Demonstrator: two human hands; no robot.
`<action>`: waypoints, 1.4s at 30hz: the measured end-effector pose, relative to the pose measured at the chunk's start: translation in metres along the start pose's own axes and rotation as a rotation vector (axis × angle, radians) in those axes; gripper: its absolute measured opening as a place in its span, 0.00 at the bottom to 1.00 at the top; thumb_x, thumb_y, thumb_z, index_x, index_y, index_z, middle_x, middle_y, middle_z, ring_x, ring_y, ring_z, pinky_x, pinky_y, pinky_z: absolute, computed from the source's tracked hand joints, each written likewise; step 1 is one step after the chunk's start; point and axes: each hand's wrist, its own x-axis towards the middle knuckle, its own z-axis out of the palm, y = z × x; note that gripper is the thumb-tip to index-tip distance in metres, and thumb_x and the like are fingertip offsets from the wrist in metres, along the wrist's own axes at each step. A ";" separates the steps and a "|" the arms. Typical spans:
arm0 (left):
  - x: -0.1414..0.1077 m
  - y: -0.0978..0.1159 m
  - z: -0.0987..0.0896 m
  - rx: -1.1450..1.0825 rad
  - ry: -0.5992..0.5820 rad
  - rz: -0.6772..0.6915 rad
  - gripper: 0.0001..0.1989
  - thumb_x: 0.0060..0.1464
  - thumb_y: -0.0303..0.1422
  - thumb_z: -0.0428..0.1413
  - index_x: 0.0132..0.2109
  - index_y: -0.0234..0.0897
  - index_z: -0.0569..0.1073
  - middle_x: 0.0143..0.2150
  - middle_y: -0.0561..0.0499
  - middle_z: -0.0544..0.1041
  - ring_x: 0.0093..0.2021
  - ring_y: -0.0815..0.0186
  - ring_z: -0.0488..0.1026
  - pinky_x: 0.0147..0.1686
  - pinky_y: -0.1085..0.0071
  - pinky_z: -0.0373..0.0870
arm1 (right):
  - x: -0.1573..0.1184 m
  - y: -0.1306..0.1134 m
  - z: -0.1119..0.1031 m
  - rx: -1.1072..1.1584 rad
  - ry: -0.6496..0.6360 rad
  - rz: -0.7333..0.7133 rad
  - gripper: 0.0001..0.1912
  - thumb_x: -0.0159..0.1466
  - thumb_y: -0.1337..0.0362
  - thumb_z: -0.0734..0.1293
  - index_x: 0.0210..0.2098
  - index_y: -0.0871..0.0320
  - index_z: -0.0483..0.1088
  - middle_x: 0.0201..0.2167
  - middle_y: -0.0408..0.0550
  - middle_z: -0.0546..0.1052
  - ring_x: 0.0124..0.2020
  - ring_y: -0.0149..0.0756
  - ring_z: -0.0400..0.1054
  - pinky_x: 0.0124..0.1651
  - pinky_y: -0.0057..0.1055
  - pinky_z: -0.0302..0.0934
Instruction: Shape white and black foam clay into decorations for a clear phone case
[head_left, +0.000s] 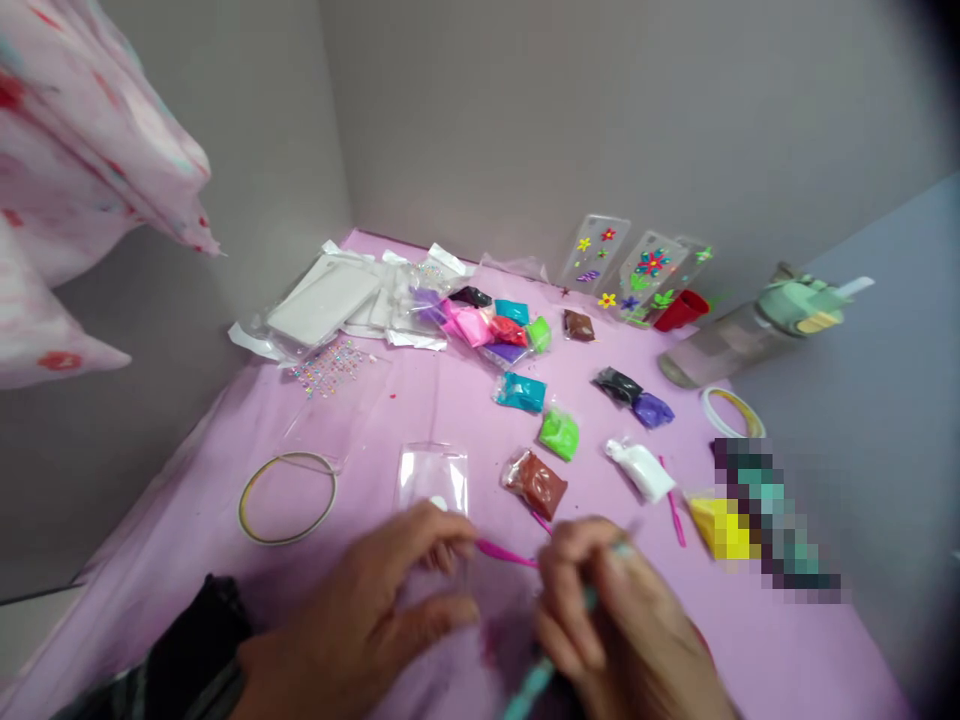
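Clear case lies flat beyond my left hand, presumably placed for easy reach; that thumb and fingers stand apart. I curl my right hand around a blurred teal stick, probably for control.

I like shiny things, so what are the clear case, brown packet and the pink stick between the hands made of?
The clear case looks like smooth, glossy plastic: light glints off it and pink shows through. The brown packet is probably shiny plastic, given its crinkles and glints; its filling may be clay. The pink stick is probably plastic, judging by its even, bright colour; finish unclear.
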 end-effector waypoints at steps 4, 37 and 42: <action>0.002 0.007 0.010 -0.218 -0.290 -0.137 0.13 0.64 0.46 0.52 0.44 0.42 0.73 0.38 0.52 0.79 0.35 0.64 0.76 0.36 0.71 0.73 | 0.047 0.007 0.049 0.297 -0.073 -0.148 0.12 0.68 0.53 0.69 0.37 0.55 0.72 0.27 0.42 0.71 0.28 0.31 0.72 0.33 0.29 0.70; 0.014 -0.049 -0.001 0.310 0.086 -0.038 0.24 0.63 0.30 0.56 0.63 0.53 0.61 0.55 0.53 0.75 0.56 0.60 0.74 0.56 0.62 0.74 | 0.036 0.069 0.031 -0.658 0.247 -0.738 0.08 0.64 0.75 0.64 0.37 0.56 0.68 0.25 0.43 0.72 0.24 0.32 0.69 0.27 0.26 0.65; 0.013 -0.057 0.000 0.327 0.052 -0.026 0.27 0.64 0.31 0.56 0.65 0.54 0.57 0.55 0.54 0.76 0.55 0.61 0.74 0.55 0.64 0.74 | 0.040 0.071 0.030 -0.710 0.109 -0.726 0.12 0.61 0.78 0.63 0.40 0.57 0.69 0.27 0.45 0.74 0.25 0.32 0.70 0.26 0.26 0.66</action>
